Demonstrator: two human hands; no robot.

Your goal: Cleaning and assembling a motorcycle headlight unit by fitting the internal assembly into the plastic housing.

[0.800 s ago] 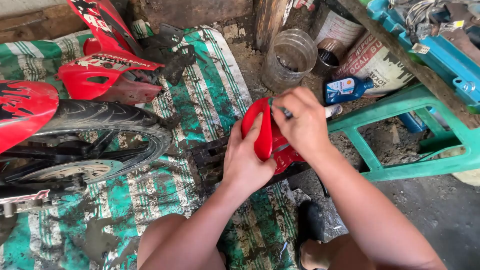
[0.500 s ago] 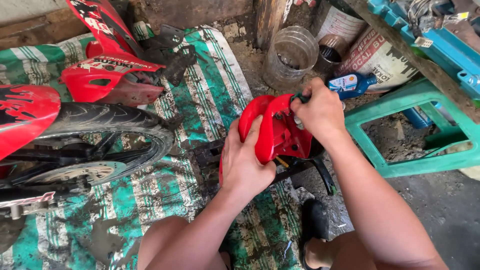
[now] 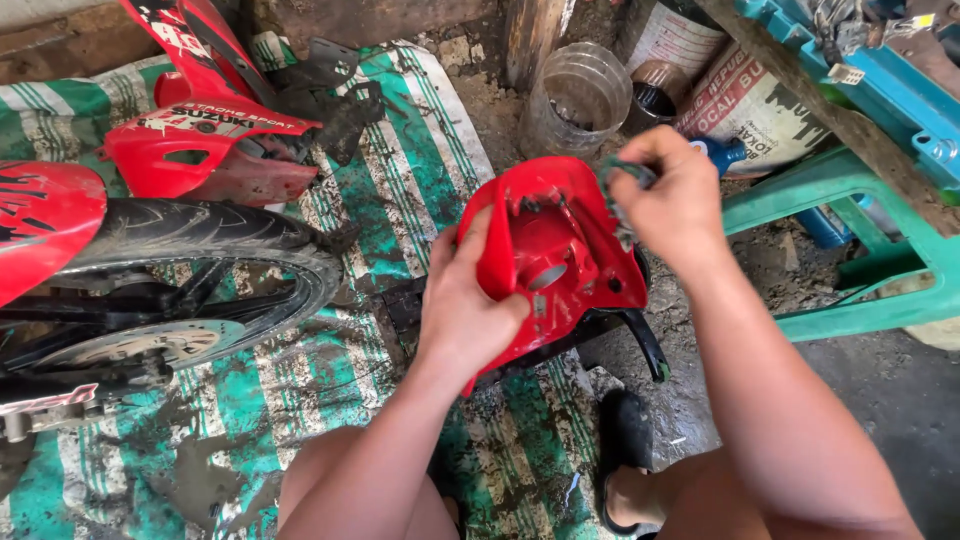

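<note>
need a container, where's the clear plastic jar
In the head view, the clear plastic jar stands top centre, behind the red cover, left of the dark tin.

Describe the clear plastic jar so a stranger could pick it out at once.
Start from the green and white striped mat spread on the ground and go to its far right corner. Just past it, on the bare dirt beside a wooden post, stands the clear plastic jar. It alone is see-through; the containers to its right are opaque.
</note>
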